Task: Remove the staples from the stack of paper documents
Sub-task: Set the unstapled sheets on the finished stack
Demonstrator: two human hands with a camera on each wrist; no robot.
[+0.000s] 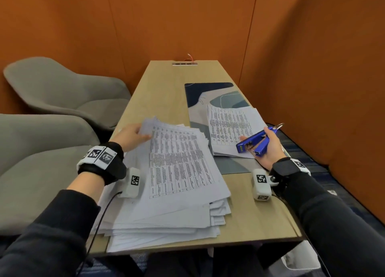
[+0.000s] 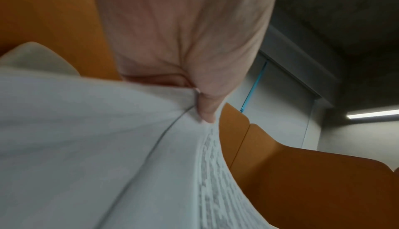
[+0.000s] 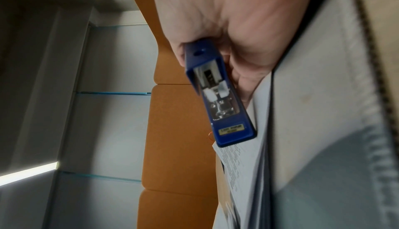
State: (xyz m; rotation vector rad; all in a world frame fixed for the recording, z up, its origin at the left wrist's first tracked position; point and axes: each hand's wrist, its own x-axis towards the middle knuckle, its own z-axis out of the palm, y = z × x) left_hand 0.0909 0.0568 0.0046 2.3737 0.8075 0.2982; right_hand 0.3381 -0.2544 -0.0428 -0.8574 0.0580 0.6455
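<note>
A thick, loose stack of printed documents [image 1: 170, 193] lies on the near part of the wooden table [image 1: 162, 83]. My left hand [image 1: 133, 136] pinches the far left corner of the top document [image 2: 108, 147] and lifts it a little. A smaller pile of papers [image 1: 229, 129] rests on the patterned desk mat [image 1: 208, 93] to the right. Palm up over that pile's near right edge, my right hand [image 1: 268, 145] grips a blue stapler [image 1: 255, 141] with a metal staple-removing tip at its far end; the stapler [image 3: 218, 96] points along the papers [image 3: 239, 173].
Two grey upholstered chairs [image 1: 62, 97] stand left of the table. Orange panel walls [image 1: 187, 20] close in the back and right side. A power socket strip [image 1: 184, 64] sits at the table's far end. A white bin [image 1: 300, 258] is under the table's right corner.
</note>
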